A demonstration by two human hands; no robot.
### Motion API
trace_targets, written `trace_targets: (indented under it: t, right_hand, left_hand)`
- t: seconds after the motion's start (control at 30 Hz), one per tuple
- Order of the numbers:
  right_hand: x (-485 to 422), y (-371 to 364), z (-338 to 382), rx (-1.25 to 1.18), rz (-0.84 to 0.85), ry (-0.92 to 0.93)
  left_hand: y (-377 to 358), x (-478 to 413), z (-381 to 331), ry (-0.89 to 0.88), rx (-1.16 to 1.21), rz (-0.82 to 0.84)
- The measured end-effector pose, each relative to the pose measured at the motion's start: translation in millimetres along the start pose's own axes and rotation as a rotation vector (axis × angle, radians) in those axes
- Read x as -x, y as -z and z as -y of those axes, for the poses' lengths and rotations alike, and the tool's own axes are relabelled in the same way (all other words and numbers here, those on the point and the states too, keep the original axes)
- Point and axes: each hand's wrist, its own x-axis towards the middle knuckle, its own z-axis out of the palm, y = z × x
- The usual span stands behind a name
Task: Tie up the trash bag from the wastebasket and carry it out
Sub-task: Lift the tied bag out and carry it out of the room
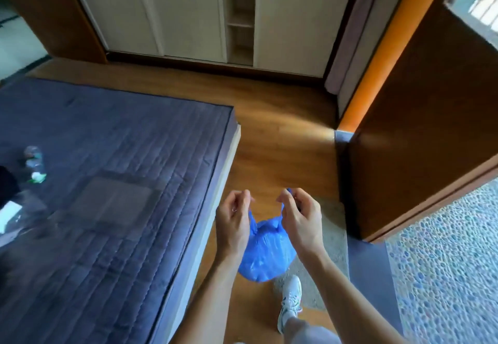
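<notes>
Fingers [244, 198] pinching trash bag [265, 252] ears, bag hanging below

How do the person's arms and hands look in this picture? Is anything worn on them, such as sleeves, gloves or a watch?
Both forearms are bare as far as the picture shows: no sleeve is in view. The left hand and the right hand wear no gloves, and no watch or bracelet shows on either wrist. The fingers are bare too; a small glint on the left hand might be a ring, but it is too small to tell.

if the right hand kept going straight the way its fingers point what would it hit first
Probably the left hand: the right hand curls leftward toward it, each gripping the blue trash bag. Depth is unclear.
</notes>
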Motion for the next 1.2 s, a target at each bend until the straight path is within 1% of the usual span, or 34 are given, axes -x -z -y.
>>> trace_targets:
  t: [0.2, 0.3, 0.37, 0.5, 0.63, 0.7, 0.8, 1.0, 1.2]
  right_hand:
    - [-80.2, 20.3, -11.8, -0.032, -0.056, 0.036]
    - [-136.0, 27.3, -14.7, -0.010, -0.046, 0.090]
    - [-175.6, 31.9, -15.9, 0.004, -0.009, 0.107]
    - [-249.2, 39.2, -10.4, 0.036, 0.032, 0.067]
    - [-307.0, 41.4, -7.4, 0.087, -0.038, 0.008]
    - [-330.3, 41.0, -11.1, 0.063, -0.036, -0.007]
    - [-366.3, 33.2, -16.6, 0.012, 0.008, -0.019]
    - [-434.4, 3.5, -21.3, 0.033, 0.031, -0.027]
    - [-524.7, -44.1, -14.0, 0.036, 0.001, -0.059]
  left_hand:
    - [-67.6, -58.1, -3.0, -0.028, -0.030, 0.065]
    - [-108.4, -94.7, -8.9, -0.033, -0.038, 0.082]
    - [-136.3, -119.1, -15.0, -0.023, -0.047, 0.085]
    - [-183.6, -168.6, -23.6, -0.013, -0.069, 0.050]
    - [-218.2, -211.3, -28.3, 0.001, -0.087, 0.021]
    - [-229.1, -230.0, -30.3, -0.006, -0.087, 0.013]
    - [-241.8, -263.4, -28.8, 0.008, -0.089, -0.009]
    - [-267.0, -342.4, -20.4, 0.066, -0.069, 0.001]
    - [-290.7, -455.1, -17.1, 0.097, -0.041, 0.045]
